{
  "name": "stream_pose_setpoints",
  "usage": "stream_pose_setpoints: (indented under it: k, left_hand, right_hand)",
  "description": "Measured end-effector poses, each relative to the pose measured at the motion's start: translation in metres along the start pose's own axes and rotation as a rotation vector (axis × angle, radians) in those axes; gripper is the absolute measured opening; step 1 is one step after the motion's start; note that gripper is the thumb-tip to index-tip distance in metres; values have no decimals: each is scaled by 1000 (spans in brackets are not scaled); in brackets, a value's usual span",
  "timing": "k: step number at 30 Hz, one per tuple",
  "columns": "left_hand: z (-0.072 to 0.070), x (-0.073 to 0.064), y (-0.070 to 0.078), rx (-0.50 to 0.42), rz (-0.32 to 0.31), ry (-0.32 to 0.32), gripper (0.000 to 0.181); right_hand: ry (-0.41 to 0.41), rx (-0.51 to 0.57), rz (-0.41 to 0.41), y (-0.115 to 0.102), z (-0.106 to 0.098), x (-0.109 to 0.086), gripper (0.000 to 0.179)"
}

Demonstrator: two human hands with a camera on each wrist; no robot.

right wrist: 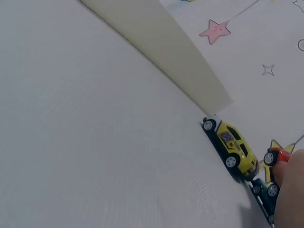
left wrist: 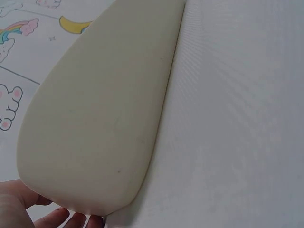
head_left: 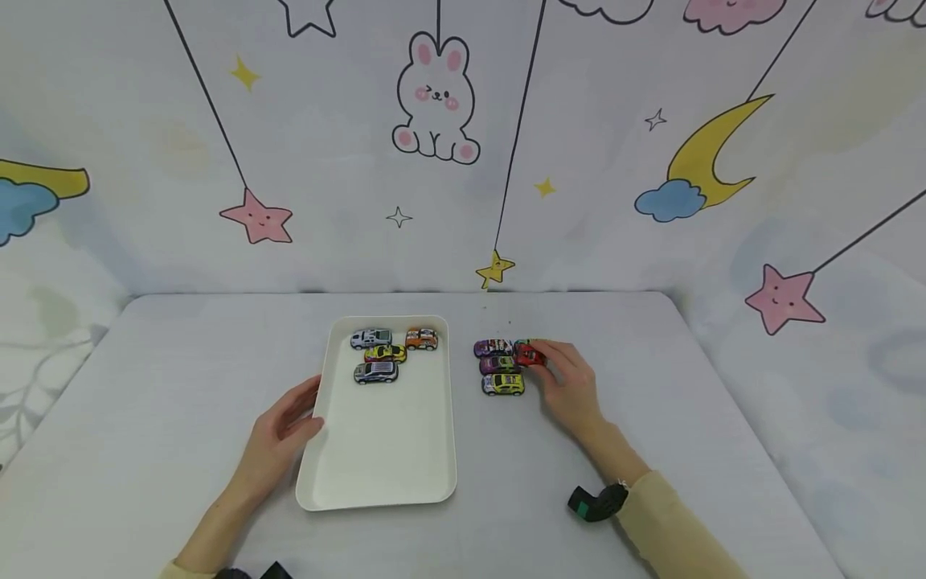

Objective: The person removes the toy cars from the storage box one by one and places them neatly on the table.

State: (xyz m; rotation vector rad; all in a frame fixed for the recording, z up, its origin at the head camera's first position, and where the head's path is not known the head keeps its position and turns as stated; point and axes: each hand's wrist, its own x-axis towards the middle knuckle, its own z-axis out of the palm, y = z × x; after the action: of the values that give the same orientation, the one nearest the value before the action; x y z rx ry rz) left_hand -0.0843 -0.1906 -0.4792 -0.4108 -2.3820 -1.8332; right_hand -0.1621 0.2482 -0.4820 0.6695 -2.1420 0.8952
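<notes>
My left hand (head_left: 278,430) holds the left side of a white tray (head_left: 376,466), thumb at the rim and fingers against the outer wall; the left wrist view shows the fingertips (left wrist: 76,221) at the tray's edge. My right hand (head_left: 571,386) pinches a red toy car (head_left: 530,355) between thumb and fingers, to the right of the tray. Close beside it sit a purple-and-white toy car (head_left: 493,347), a purple-and-green toy car (head_left: 499,365) and a yellow toy car (head_left: 503,384). A teal patch behind the red car is mostly hidden.
Inside the tray's far end stand a pale silver toy car (head_left: 371,338), an orange one (head_left: 422,338), a yellow-and-red one (head_left: 385,354) and a dark blue-grey one (head_left: 376,371). A white cloth covers the table (head_left: 651,338); a cartoon-printed backdrop (head_left: 347,121) rises behind it.
</notes>
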Motion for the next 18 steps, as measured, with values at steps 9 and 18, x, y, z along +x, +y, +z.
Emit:
stream_pose_setpoints:
  k: [9,18]
  left_hand:
    - [-1,3,4,20,5,4,53]
    - [-2,1,2,21,2,2,54]
  right_hand:
    - [-67,0,-4,10,-11,-7,44]
    - [-157,-77,0,9,-11,-7,42]
